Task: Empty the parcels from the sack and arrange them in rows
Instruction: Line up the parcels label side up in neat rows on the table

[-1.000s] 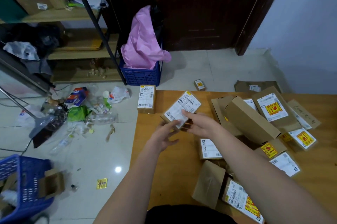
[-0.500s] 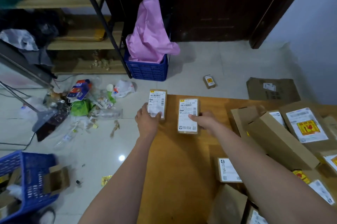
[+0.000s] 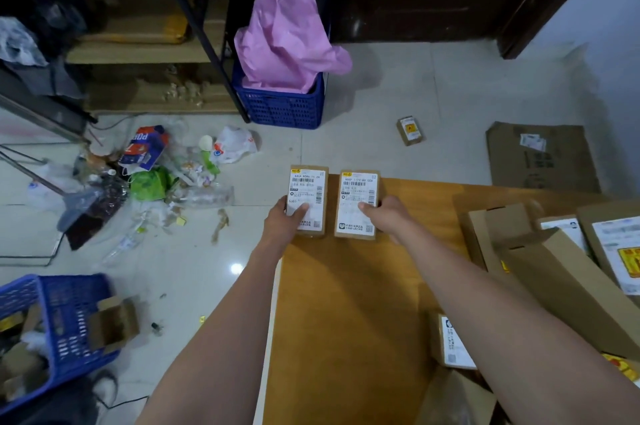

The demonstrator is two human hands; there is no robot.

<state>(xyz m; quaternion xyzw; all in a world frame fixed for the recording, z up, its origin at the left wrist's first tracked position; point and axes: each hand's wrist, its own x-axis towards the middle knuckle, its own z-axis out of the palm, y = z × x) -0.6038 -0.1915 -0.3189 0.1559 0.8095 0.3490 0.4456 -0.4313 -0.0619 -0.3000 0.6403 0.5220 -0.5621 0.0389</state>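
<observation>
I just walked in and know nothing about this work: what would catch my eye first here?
Two small labelled parcels lie side by side at the table's far left corner, the left parcel under the left hand, the right parcel under the right hand. Beyond them a pink bag spills from a blue crate.
</observation>
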